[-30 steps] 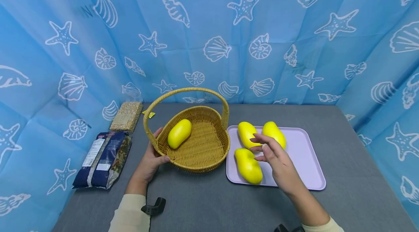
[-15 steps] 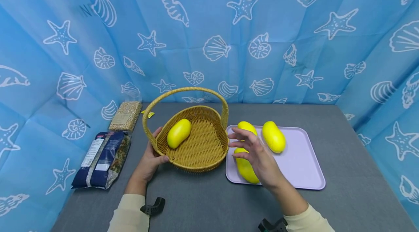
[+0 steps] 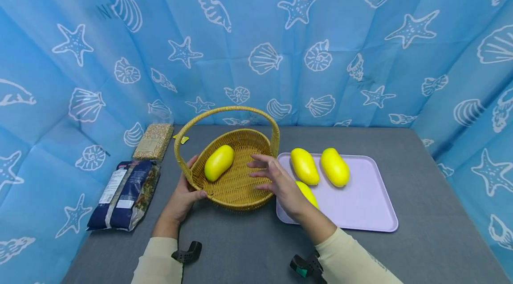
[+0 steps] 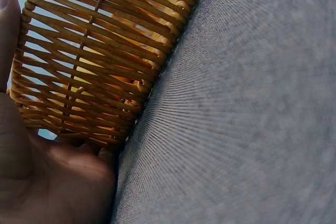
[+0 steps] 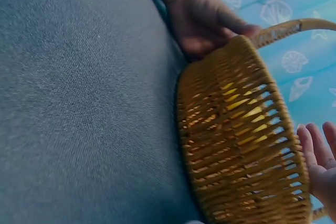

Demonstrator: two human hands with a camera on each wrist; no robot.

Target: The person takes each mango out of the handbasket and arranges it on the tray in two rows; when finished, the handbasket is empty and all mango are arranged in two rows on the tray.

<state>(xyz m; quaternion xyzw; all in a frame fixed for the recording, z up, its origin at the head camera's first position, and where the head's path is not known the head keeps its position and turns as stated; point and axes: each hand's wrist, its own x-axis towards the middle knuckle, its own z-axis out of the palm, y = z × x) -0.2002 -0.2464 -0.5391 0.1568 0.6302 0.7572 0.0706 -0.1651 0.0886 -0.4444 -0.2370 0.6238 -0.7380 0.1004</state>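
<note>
A wicker basket (image 3: 240,188) with a tall handle stands left of centre, one yellow mango (image 3: 219,163) lying in its left part. My left hand (image 3: 181,201) grips the basket's left side, thumb at the rim and fingers behind. In the left wrist view, the palm (image 4: 68,182) is close against the woven wall. My right hand (image 3: 282,186) hangs over the basket's right rim, its loosely bent fingers apart and holding nothing. Two mangoes, a left one (image 3: 304,166) and a right one (image 3: 335,167), lie on a lilac tray (image 3: 360,204). A nearer mango (image 3: 307,193) is partly hidden by my right hand.
At the left edge of the grey table (image 3: 232,248) lie a dark blue packet (image 3: 123,197) and a clear bag of pale grains (image 3: 153,142). A small yellow piece (image 3: 183,139) is behind the basket. A blue shell-patterned curtain (image 3: 240,21) closes off the back and sides.
My right hand has moved left from over the mangoes on the tray to over the basket's right side, still holding nothing. The left hand, basket and mangoes have stayed put.
</note>
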